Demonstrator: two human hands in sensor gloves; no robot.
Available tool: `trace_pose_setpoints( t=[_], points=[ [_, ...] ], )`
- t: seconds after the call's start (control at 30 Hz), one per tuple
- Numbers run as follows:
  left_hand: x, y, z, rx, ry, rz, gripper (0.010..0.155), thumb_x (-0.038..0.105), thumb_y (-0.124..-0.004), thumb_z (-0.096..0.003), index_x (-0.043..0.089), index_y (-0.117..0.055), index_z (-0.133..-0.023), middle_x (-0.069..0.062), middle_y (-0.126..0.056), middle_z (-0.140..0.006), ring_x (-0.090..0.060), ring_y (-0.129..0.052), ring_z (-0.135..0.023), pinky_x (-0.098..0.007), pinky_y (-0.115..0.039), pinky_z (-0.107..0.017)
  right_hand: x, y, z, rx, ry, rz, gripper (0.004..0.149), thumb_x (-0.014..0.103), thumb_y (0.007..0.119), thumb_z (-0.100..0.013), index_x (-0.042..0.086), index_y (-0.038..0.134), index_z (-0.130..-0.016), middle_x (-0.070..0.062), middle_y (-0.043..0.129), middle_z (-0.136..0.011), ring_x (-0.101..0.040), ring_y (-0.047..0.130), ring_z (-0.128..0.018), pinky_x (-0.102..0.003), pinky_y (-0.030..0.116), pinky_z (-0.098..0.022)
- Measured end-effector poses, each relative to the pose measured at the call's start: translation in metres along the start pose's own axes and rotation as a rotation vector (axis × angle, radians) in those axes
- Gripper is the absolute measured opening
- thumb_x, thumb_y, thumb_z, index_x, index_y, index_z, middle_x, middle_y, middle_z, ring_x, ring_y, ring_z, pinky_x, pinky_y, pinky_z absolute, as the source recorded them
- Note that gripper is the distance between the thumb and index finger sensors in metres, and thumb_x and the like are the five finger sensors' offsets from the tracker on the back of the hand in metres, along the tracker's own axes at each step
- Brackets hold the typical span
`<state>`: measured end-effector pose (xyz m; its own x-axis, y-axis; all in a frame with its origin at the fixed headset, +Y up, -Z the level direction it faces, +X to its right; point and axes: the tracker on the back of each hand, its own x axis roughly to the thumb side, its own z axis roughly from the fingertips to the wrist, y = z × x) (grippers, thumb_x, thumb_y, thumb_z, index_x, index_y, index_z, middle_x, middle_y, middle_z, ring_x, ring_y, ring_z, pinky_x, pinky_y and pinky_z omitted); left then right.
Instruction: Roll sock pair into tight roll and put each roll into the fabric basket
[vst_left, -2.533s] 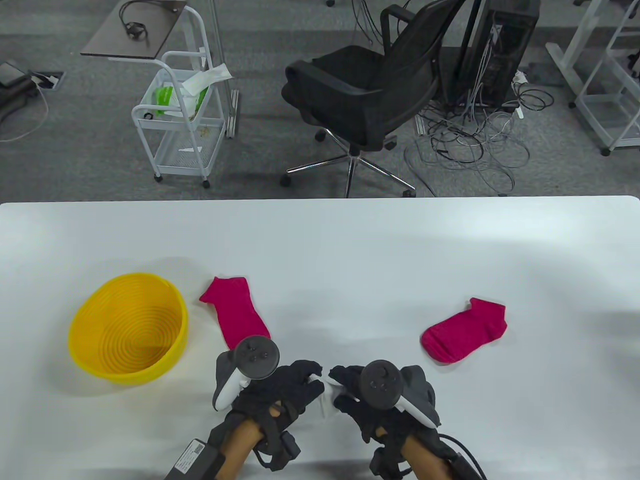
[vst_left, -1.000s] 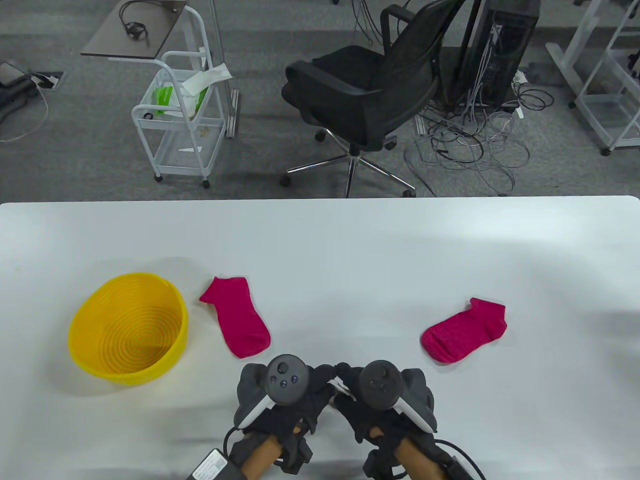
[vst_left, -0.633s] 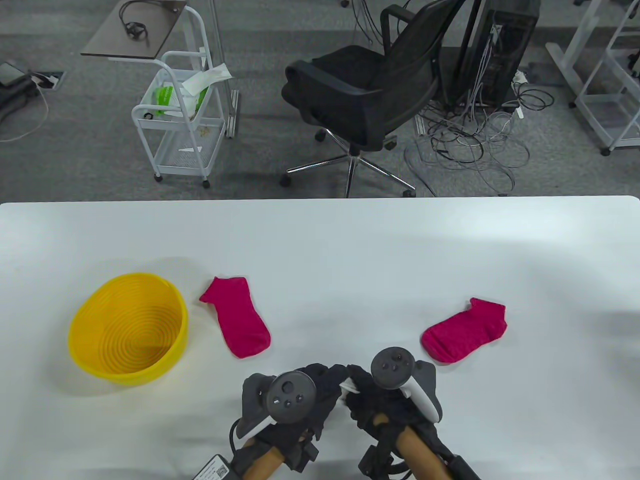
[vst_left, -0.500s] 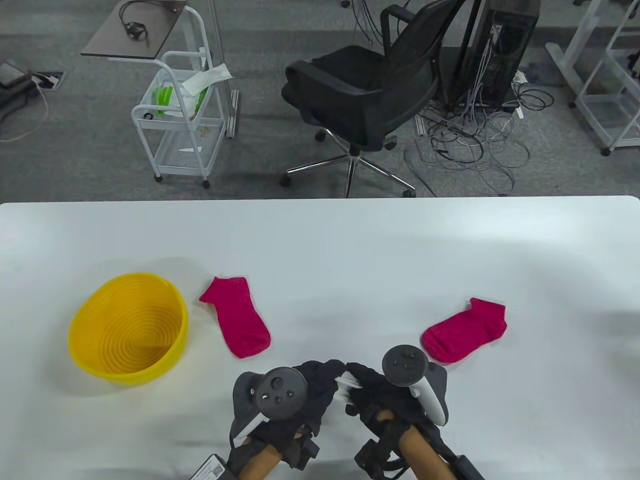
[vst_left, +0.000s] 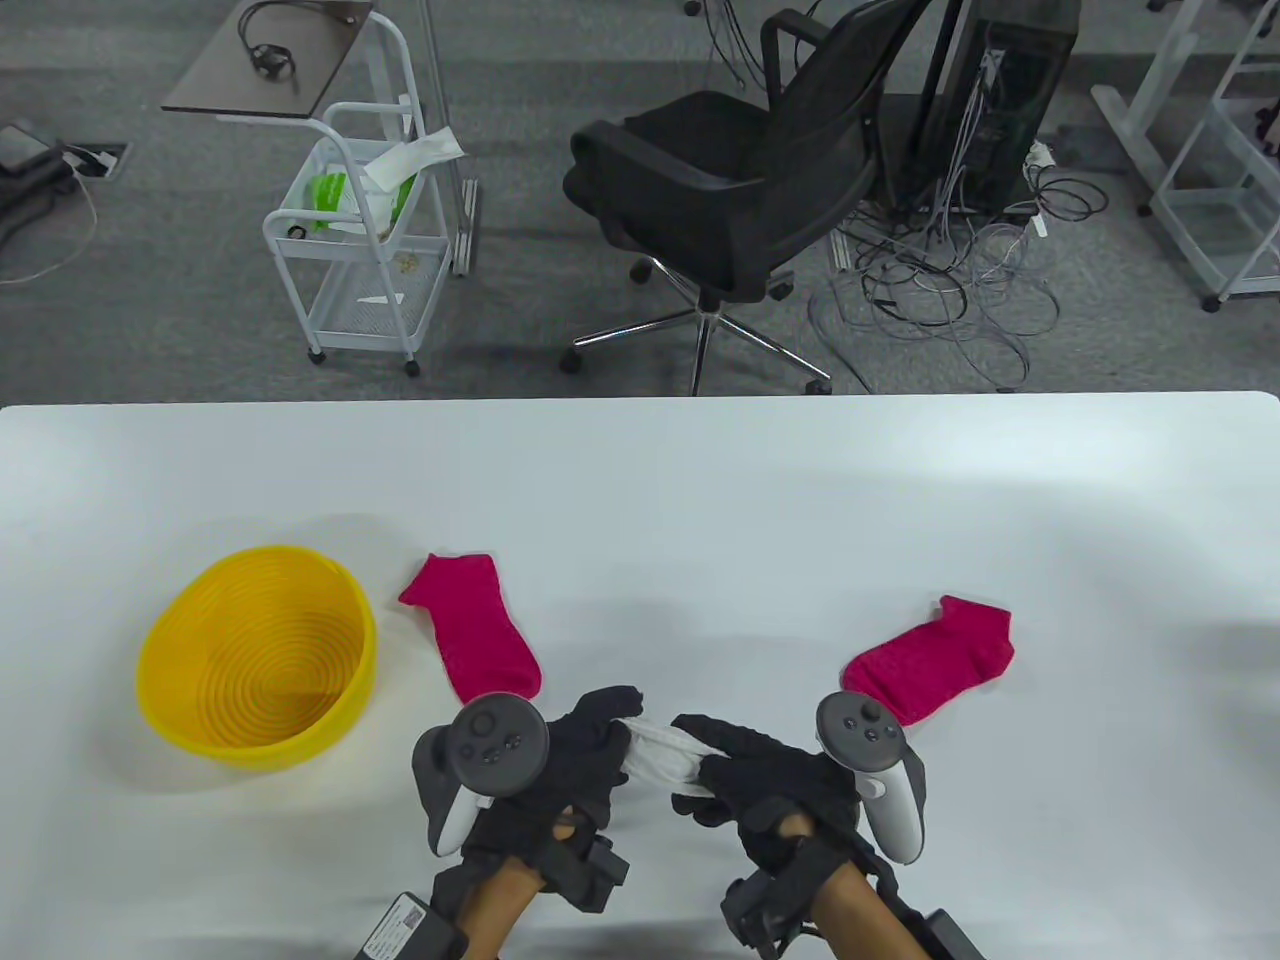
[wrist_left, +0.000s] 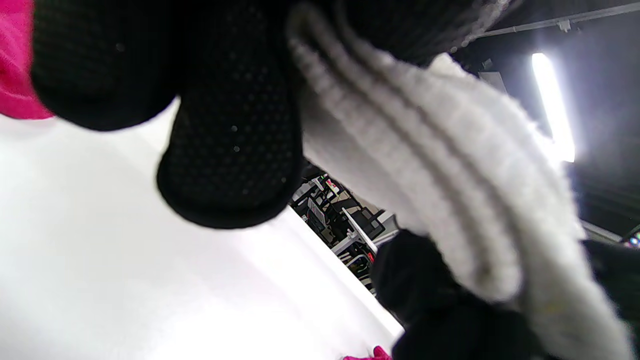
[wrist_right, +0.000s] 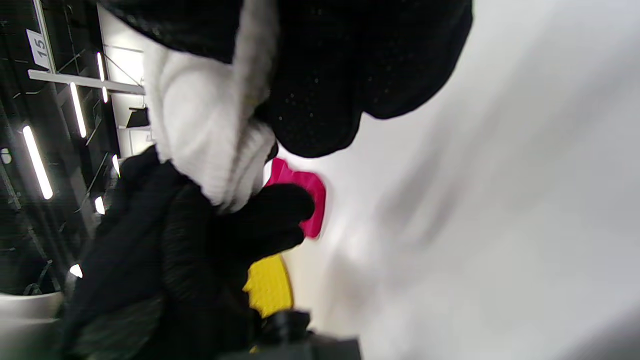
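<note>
A white sock bundle is stretched between my two hands just above the table's near edge. My left hand grips its left end and my right hand grips its right end. Close up, the ribbed white sock runs under my left fingers, and the same white sock bunches under my right fingers. The yellow basket stands at the left and holds nothing. One pink sock lies flat beside it, another pink sock lies flat at the right.
The white table stretches wide behind the socks. Beyond its far edge stand a black office chair, a white wire cart and a tangle of cables on the floor.
My hands were pressed together over the white sock; now they have pulled apart sideways, stretching it between them. The left hand has shifted left, the right hand right. The pink socks and basket have not moved.
</note>
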<state>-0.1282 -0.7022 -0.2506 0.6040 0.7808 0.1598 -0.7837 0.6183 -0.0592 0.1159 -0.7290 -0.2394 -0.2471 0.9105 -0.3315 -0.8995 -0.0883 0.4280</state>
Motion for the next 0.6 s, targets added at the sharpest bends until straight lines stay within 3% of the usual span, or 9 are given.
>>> trace_pose_setpoints(
  t=[0.27,0.33,0.6],
  points=[
    [-0.012,0.000,-0.003,-0.032,0.026,0.081,0.043,0.037,-0.076,-0.0407,0.029,-0.087,-0.081,-0.006,-0.106,-0.072,-0.025,-0.115,-0.044,-0.044,-0.090,-0.031,0.003,0.006,-0.003,0.210,-0.050,-0.042,0.040,0.035,0.079,-0.050,0.033,0.075,-0.089,0.007,0.083,-0.092,-0.011,0.094,-0.079,-0.045,0.072,-0.068],
    [-0.014,0.000,-0.004,-0.040,0.035,0.125,0.042,0.036,-0.077,-0.0405,0.028,-0.087,-0.081,-0.006,-0.106,-0.071,-0.024,-0.114,-0.044,-0.044,-0.090,-0.031,0.004,0.006,-0.003,0.177,-0.050,-0.016,0.040,0.035,0.079,-0.049,0.032,0.076,-0.088,0.007,0.084,-0.091,-0.011,0.095,-0.078,-0.046,0.073,-0.067],
    [-0.026,0.002,-0.004,-0.113,0.173,0.538,0.041,0.034,-0.081,-0.0396,0.020,-0.090,-0.077,-0.006,-0.110,-0.064,-0.025,-0.118,-0.048,-0.044,-0.092,-0.030,0.002,0.006,-0.008,0.292,-0.059,0.098,0.035,0.033,0.080,-0.047,0.036,0.079,-0.082,0.009,0.077,-0.097,-0.019,0.077,-0.092,-0.057,0.055,-0.072]
  ],
)
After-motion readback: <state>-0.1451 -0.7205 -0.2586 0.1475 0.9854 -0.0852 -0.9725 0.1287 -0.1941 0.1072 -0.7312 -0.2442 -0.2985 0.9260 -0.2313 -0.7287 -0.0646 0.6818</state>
